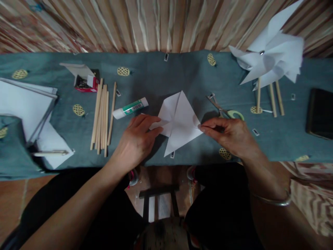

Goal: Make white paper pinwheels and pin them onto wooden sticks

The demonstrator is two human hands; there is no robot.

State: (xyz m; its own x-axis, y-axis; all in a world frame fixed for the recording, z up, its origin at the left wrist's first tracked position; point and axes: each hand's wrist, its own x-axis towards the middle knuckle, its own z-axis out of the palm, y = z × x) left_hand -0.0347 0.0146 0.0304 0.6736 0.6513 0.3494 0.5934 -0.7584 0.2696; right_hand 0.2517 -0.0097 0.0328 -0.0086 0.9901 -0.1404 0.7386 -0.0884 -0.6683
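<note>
A white sheet of paper (pixel 182 118), cut and partly folded into pointed flaps, is held between both hands over the middle of the table. My left hand (pixel 139 137) pinches its left side between thumb and fingers. At the right corner, the thumb and fingertips of my right hand (pixel 229 133) are closed on the paper. A green and white glue stick (pixel 132 108) lies just beyond my left hand. Scissors with pale green handles (pixel 229 113) lie behind my right hand, partly covered by it.
Several wooden sticks (pixel 100 118) lie left of the glue stick, near an open red box (pixel 87 82) of small items. White paper (pixel 28 100) and a pen (pixel 50 153) are at far left. Paper pinwheels (pixel 270 59) on sticks and a dark phone-like object (pixel 319 113) lie right.
</note>
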